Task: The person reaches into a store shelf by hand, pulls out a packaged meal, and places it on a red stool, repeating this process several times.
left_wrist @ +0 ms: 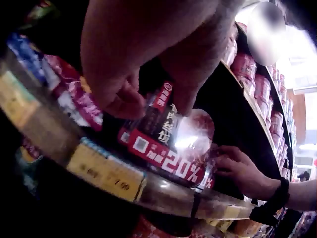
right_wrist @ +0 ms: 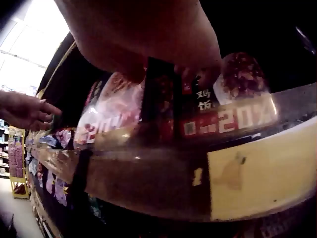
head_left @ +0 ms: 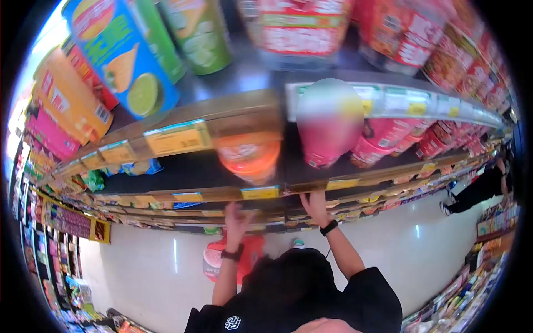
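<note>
A boxed rice meal (left_wrist: 166, 144) with a red "20%" band stands at the shelf's front edge. My left hand (head_left: 237, 222) is in front of the shelf, fingers loosely bent and holding nothing; in the right wrist view that left hand (right_wrist: 27, 111) is well to the side of the boxes. My right hand (head_left: 316, 206) is at the same shelf, and in the left wrist view the right hand (left_wrist: 242, 171) has bent fingers at the box's right side. From the right wrist, thumb and fingers grip the top of a dark boxed rice meal (right_wrist: 203, 106), beside another box (right_wrist: 114, 106).
Yellow price tags (left_wrist: 106, 171) line the shelf edge, with purple snack bags (left_wrist: 74, 94) to the left. Higher shelves hold an orange cup (head_left: 250, 158), pink cups (head_left: 383, 139) and a blue canister (head_left: 125, 55). A red package (head_left: 252, 252) is below; another person (head_left: 477, 191) is down the aisle.
</note>
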`<state>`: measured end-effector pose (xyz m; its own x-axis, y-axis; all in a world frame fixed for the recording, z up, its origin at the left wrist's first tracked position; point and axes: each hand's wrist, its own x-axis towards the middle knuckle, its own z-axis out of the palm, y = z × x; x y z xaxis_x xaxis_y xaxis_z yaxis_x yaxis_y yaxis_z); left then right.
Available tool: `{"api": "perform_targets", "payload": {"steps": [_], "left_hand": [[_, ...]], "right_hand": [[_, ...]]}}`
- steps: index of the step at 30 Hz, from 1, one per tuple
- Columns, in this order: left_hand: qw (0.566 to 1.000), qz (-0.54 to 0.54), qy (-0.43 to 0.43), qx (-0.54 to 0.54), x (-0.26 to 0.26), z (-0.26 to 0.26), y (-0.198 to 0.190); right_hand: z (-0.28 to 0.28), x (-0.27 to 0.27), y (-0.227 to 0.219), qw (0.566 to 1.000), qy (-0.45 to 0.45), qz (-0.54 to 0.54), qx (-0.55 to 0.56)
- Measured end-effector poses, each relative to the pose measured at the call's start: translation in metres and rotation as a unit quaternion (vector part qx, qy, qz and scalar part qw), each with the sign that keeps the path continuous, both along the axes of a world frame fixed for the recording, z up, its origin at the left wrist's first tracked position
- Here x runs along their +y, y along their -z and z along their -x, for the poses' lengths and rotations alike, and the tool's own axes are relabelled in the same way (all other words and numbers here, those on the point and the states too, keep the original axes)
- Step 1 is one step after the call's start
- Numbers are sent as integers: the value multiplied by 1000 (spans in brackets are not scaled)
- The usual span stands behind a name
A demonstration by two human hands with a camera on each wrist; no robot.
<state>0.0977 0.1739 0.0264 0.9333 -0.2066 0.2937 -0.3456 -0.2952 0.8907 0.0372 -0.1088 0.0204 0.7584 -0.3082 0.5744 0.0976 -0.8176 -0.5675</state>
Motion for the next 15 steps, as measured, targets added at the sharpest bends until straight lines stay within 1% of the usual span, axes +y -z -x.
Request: {"api": "perform_targets", "payload": {"steps": [1, 3, 4, 6, 8, 9, 10, 11, 12, 13, 15], "left_hand": [[996, -15, -10, -89, -14, -11, -1], [998, -16, 25, -62, -36, -27, 9], [999, -36, 30, -20, -41, -34, 19], [995, -74, 32, 58, -43, -43, 38], [985, -103, 11, 135, -42, -32, 45], [981, -114, 0, 159, -44, -38, 45], [986, -121, -18, 109, -44, -43, 56], [989, -130, -39, 59, -43, -47, 69], [988, -141, -62, 10, -43, -52, 82], [988, -143, -59, 0, -47, -46, 65], [989, -135, -55, -26, -46, -36, 48]], "right_hand": [[-8, -10, 13, 1000, -15, 6, 26], [-6, -18, 47, 994, -53, 5, 94], [-6, -17, 48, 995, -45, 8, 91], [-4, -9, 32, 996, -33, 20, 79], [6, -6, 18, 987, -40, 22, 155], [-2, -5, 9, 983, -42, 27, 178], [-5, -5, 10, 966, -46, 23, 253], [-10, -11, 22, 986, -87, 45, 138], [-10, -15, 18, 986, -121, 16, 114], [-15, -16, 21, 989, -135, 2, 62], [-10, -18, 25, 985, -148, -13, 90]]}}
